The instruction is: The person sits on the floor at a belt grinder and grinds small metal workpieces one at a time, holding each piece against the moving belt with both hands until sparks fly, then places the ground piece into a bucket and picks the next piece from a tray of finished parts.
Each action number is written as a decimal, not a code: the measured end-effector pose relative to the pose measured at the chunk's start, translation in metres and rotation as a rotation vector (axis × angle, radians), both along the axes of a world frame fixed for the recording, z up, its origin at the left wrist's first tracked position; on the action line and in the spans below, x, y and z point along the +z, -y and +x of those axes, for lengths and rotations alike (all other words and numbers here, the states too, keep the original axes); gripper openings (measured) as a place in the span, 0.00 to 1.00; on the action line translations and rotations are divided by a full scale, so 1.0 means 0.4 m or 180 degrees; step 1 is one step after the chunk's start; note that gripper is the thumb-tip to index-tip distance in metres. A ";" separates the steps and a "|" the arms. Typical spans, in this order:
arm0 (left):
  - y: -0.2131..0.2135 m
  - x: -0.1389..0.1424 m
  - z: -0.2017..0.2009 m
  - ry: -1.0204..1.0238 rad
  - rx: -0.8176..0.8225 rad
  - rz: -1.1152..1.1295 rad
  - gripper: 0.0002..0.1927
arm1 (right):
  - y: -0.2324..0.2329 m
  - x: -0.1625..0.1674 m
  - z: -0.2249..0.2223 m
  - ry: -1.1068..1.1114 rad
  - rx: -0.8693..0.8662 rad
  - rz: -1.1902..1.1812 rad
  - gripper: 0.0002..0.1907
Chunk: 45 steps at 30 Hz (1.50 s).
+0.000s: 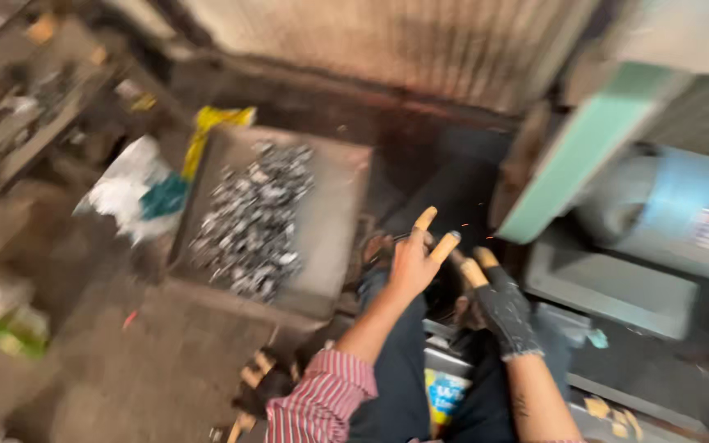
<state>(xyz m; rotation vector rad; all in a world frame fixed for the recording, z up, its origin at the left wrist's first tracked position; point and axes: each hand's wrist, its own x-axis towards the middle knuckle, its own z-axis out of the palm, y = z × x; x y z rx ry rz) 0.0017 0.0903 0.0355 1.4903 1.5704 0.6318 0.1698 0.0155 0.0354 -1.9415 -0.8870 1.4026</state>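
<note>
Both hands, left hand (pixel 410 261) and gloved right hand (pixel 498 305), meet fingers half-curled; any held thing is blurred.

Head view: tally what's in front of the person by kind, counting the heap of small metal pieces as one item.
Hands: 2, left hand bare with taped fingertips, right hand in a dark glove
Tray: 1
Heap of small metal pieces: 1
Machine, green and blue: 1
Total: 5
</note>
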 end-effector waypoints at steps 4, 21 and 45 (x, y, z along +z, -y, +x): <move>0.019 0.027 -0.323 -0.1433 -0.0293 0.1085 0.27 | 0.016 0.047 -0.018 0.1053 0.0909 0.0880 0.36; 0.162 0.051 -0.120 0.0415 -0.0704 0.1740 0.20 | 0.139 0.057 -0.102 0.0825 0.0806 0.1225 0.33; 0.222 -0.051 0.092 0.3756 -0.1944 -0.2541 0.11 | 0.193 0.044 0.080 -0.0627 0.0577 0.2234 0.21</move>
